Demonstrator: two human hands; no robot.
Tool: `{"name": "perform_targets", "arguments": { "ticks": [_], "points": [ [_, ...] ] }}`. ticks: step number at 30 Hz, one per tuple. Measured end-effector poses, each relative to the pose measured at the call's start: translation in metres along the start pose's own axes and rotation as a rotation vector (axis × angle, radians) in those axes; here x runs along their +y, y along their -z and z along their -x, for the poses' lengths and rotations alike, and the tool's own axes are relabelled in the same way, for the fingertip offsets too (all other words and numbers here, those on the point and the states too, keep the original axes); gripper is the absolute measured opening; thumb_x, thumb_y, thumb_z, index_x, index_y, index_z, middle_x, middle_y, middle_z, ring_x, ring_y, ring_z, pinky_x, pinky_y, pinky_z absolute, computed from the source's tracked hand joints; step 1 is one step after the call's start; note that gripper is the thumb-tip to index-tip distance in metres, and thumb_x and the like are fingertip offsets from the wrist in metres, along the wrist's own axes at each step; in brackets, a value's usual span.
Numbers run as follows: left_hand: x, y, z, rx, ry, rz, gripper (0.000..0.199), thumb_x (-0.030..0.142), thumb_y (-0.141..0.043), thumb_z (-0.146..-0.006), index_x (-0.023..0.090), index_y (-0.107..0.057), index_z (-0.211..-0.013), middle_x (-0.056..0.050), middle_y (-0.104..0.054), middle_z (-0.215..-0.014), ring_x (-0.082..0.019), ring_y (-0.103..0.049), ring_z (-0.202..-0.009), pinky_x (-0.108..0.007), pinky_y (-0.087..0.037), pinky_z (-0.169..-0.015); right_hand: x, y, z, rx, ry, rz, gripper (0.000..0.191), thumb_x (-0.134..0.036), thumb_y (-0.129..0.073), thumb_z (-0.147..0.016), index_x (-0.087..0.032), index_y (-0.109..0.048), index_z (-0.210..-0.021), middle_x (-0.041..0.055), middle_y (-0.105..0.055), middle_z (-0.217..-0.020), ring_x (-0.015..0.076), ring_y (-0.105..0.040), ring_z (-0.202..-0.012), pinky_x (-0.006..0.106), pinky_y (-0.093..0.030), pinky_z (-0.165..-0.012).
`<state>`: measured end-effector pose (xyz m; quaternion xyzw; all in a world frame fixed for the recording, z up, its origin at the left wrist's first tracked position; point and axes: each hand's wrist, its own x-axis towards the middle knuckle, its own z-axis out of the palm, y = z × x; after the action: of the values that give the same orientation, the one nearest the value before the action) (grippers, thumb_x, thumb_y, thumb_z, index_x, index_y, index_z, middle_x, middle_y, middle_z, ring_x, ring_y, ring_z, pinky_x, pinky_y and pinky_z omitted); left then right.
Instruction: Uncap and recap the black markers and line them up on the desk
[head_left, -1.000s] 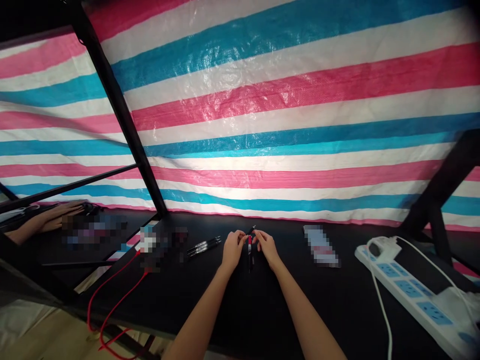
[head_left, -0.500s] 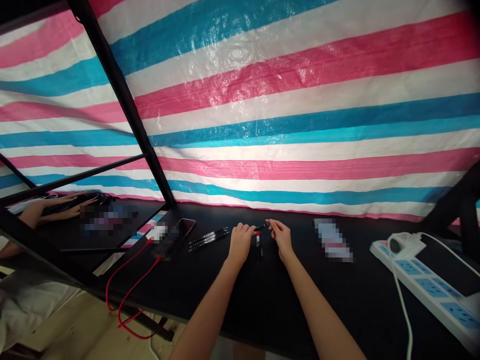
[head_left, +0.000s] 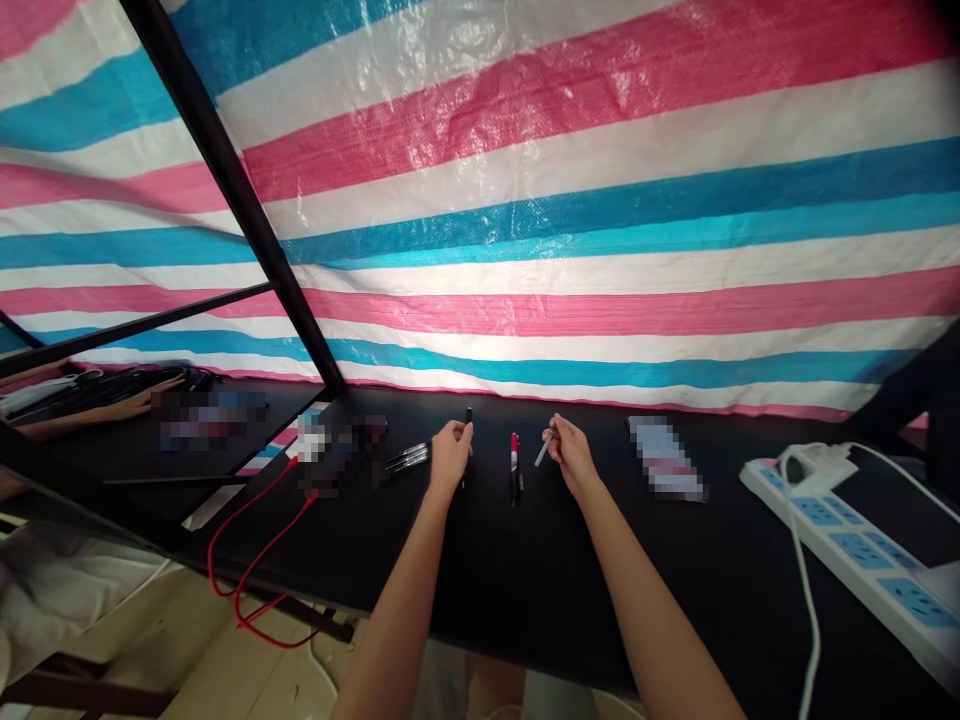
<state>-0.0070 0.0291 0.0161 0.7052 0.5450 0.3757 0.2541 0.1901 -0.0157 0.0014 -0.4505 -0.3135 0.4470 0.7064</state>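
Observation:
My left hand [head_left: 450, 455] is closed around a thin black pen [head_left: 469, 414], whose dark end sticks up past the fingers. Just left of that hand lie several clear-and-black pens [head_left: 407, 458], side by side. Pinched in the fingers of my right hand [head_left: 571, 452] is a slim, translucent whitish tube [head_left: 542, 452], tilted down to the left; it looks like a pen part. A red-and-black pen [head_left: 514, 455] rests on the black table [head_left: 480, 560] between both hands, touching neither. A dark slim piece lies right beside it, too small to name.
At the right is a white power strip [head_left: 847, 550] with a plugged-in white cable. A blurred phone-like object [head_left: 666, 458] lies nearer my right hand. Red cables [head_left: 259, 590] hang off the table's left side. Beyond a black metal post [head_left: 247, 210], another person's hand [head_left: 139, 402] rests.
My hands have moved apart, the left one toward the pens on the left. The whitish tube now shows in my right hand, and the black pen stands upright in my left.

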Motion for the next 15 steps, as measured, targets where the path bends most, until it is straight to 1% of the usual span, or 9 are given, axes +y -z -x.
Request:
{"name": "perform_targets", "arguments": {
  "ticks": [2, 5, 8, 10, 12, 15],
  "points": [
    [-0.001, -0.006, 0.001, -0.113, -0.009, 0.019, 0.033, 0.040, -0.036, -0.083, 0.016, -0.053, -0.066, 0.001, -0.052, -0.052, -0.012, -0.051, -0.052, -0.023, -0.036, -0.057, 0.002, 0.000, -0.001, -0.044, -0.068, -0.015, 0.043, -0.057, -0.062, -0.060, -0.018, -0.046, -0.066, -0.0039, -0.051, -0.047, 0.0019, -0.027, -0.027, 0.018, -0.012, -0.030],
    [0.003, -0.015, 0.006, -0.194, -0.041, -0.098, 0.033, 0.041, -0.038, -0.082, 0.017, -0.051, -0.064, 0.000, -0.054, -0.058, -0.013, -0.051, -0.058, -0.023, -0.034, -0.057, 0.003, 0.004, -0.001, -0.042, -0.084, 0.042, 0.041, -0.056, -0.062, -0.060, -0.018, -0.048, -0.065, -0.0062, -0.044, -0.042, 0.0019, -0.023, -0.027, 0.018, -0.015, -0.030],
    [0.009, -0.022, 0.013, -0.189, -0.062, -0.326, 0.035, 0.046, -0.037, -0.083, 0.018, -0.052, -0.068, -0.002, -0.056, -0.063, -0.014, -0.052, -0.062, -0.024, -0.032, -0.057, 0.004, 0.008, 0.000, 0.047, -0.024, 0.280, 0.040, -0.056, -0.057, -0.066, -0.016, -0.055, -0.066, -0.0052, -0.042, -0.041, 0.0051, -0.032, -0.030, 0.019, -0.023, -0.033],
    [0.012, -0.023, 0.016, -0.181, -0.096, -0.444, 0.039, 0.049, -0.033, -0.084, 0.018, -0.052, -0.070, -0.003, -0.057, -0.066, -0.015, -0.052, -0.063, -0.024, -0.031, -0.057, 0.004, 0.009, 0.002, 0.092, 0.049, 0.497, 0.039, -0.054, -0.053, -0.070, -0.015, -0.060, -0.067, -0.0027, -0.047, -0.042, 0.0079, -0.040, -0.035, 0.020, -0.030, -0.038],
    [0.013, -0.022, 0.019, -0.199, -0.141, -0.490, 0.043, 0.052, -0.028, -0.085, 0.018, -0.052, -0.072, -0.004, -0.057, -0.069, -0.016, -0.052, -0.063, -0.025, -0.030, -0.057, 0.006, 0.007, 0.003, 0.069, 0.099, 0.649, 0.038, -0.051, -0.050, -0.074, -0.015, -0.064, -0.072, -0.0005, -0.053, -0.046, 0.0098, -0.046, -0.037, 0.022, -0.035, -0.042],
    [0.013, -0.017, 0.020, -0.281, -0.226, -0.451, 0.043, 0.052, -0.028, -0.085, 0.019, -0.051, -0.072, -0.003, -0.058, -0.073, -0.015, -0.052, -0.066, -0.024, -0.031, -0.057, 0.010, 0.003, 0.002, -0.022, 0.096, 0.733, 0.036, -0.043, -0.049, -0.077, -0.014, -0.065, -0.089, 0.0015, -0.060, -0.056, 0.0107, -0.050, -0.038, 0.023, -0.039, -0.045]
  ]
}}
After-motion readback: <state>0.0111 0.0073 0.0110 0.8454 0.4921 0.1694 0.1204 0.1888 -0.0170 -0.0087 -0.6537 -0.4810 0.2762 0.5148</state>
